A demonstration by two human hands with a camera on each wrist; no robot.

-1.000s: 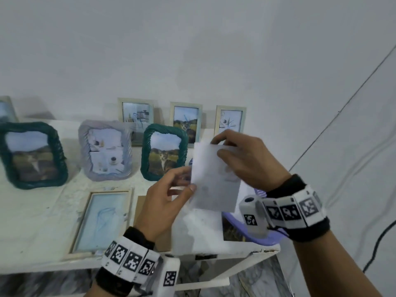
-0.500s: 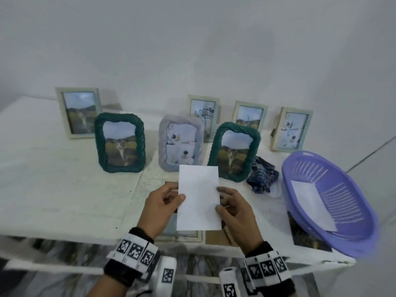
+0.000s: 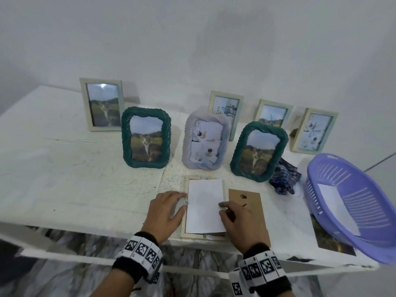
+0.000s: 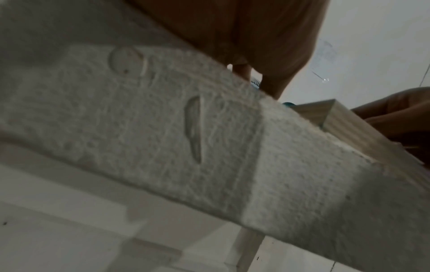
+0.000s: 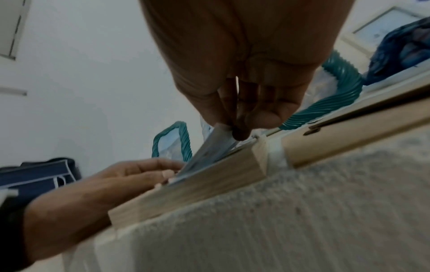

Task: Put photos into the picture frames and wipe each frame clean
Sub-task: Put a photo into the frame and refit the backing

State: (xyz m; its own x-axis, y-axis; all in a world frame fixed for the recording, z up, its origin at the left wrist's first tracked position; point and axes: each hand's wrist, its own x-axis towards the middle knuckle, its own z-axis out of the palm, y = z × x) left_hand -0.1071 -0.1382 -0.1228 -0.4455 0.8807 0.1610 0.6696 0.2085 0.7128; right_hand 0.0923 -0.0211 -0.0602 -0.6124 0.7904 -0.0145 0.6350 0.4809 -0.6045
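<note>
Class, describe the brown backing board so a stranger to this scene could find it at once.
Start at the white table, near its front edge. Right of the flat wooden frame lies the backing board, partly under the right hand. Unlike the standing frames, it is plain brown, flat and pictureless.

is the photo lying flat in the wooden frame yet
Not yet. The right hand pinches the photo's right edge, lifted above the wooden frame, while the left hand steadies the other edge.

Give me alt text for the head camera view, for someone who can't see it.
Two hands settle a photo, white back up, into a wooden frame lying flat at the front edge of a white table: left hand steadies the frame's side, right hand pinches the photo's edge. Behind stand seven filled frames; at right, a purple basket.
</note>
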